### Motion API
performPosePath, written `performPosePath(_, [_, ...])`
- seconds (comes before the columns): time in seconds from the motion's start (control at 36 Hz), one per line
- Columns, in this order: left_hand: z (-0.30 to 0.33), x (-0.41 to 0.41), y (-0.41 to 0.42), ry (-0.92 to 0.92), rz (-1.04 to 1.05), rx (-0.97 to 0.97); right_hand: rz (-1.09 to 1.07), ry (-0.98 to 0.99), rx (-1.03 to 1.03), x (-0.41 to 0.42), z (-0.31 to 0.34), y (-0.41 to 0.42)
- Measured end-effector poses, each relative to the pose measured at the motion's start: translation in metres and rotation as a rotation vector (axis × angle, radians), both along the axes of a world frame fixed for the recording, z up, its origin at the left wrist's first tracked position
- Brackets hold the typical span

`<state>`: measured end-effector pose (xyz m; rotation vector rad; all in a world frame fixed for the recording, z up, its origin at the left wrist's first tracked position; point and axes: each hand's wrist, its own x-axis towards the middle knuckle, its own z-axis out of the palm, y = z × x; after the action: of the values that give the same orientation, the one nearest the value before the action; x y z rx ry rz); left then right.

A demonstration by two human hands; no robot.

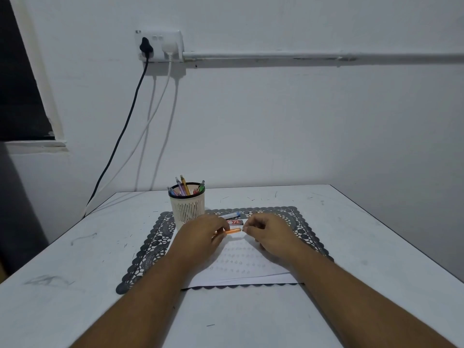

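Nearest, we see both forearms reaching in over the white table (75,259). A sheet of paper (238,270) with faint rows of marks lies on a dark lacy placemat (150,247). Above the paper's far end, the left hand (200,234) curls round one end of an orange pen (232,231). The right hand (271,234) pinches the other end with its fingertips. The pen is level between both hands. Just behind it lie a small red-labelled box (235,222) and a white tube (229,215). A slotted cup (187,209) of pens stands at the mat's far-left corner. Farther back, a wall socket (159,45) holds black and white plugs.
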<state>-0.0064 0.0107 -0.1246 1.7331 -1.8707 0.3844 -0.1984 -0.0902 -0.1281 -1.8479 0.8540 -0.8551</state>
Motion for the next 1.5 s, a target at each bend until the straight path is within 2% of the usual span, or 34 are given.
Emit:
performPosePath(0.5, [-0.002, 0.001, -0.001, 0.001, 0.01, 0.014, -0.016, 0.063, -0.099, 0.0, 0.003, 0.002])
performPosePath(0.72, [-0.003, 0.002, -0.002, 0.002, 0.017, 0.005, -0.019, 0.038, -0.06, -0.001, 0.001, 0.001])
performPosePath(1.0, [-0.007, 0.009, -0.004, 0.012, 0.042, -0.005, -0.066, 0.099, -0.143, -0.006, 0.005, -0.005])
performPosePath(1.33, [-0.007, 0.007, -0.005, -0.002, -0.013, 0.075, -0.08, 0.207, -0.264, -0.005, 0.001, -0.003])
performPosePath(1.5, [-0.006, 0.013, -0.008, -0.016, -0.059, 0.167, -0.075, 0.384, -0.369, -0.004, 0.002, -0.004])
